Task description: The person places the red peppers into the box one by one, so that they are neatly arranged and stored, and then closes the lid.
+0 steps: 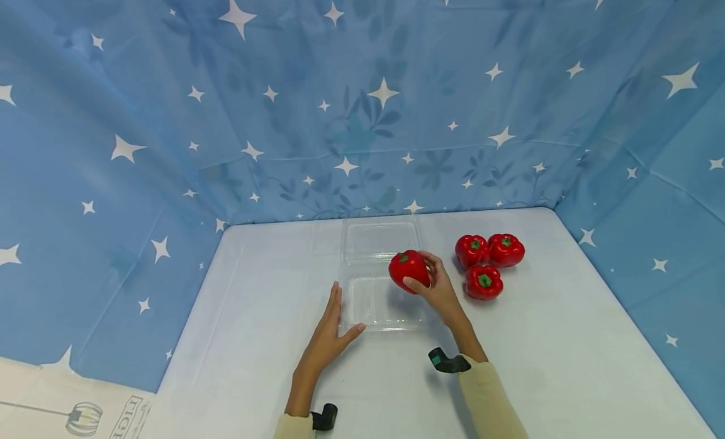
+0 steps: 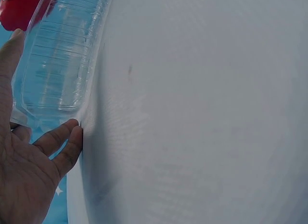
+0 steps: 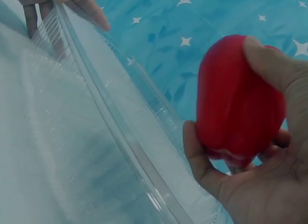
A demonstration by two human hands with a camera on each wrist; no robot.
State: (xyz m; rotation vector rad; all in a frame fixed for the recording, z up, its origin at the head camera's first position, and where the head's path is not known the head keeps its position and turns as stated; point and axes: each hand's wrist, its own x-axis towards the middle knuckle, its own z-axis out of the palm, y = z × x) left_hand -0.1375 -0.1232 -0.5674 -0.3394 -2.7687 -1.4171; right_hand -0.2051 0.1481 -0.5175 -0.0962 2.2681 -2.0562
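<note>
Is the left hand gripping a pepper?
No, the right hand holds the pepper, while the left hand is at the box's edge.

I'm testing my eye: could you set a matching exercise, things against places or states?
1. Clear rectangular plastic container
2. Three glossy red bell peppers
3. Left hand
4. Right hand

A. Grips another red pepper
B. Lies open on the white table
C. At the container's left side
D. Clustered right of the container

Pairs: 1-B, 2-D, 3-C, 4-A
</note>
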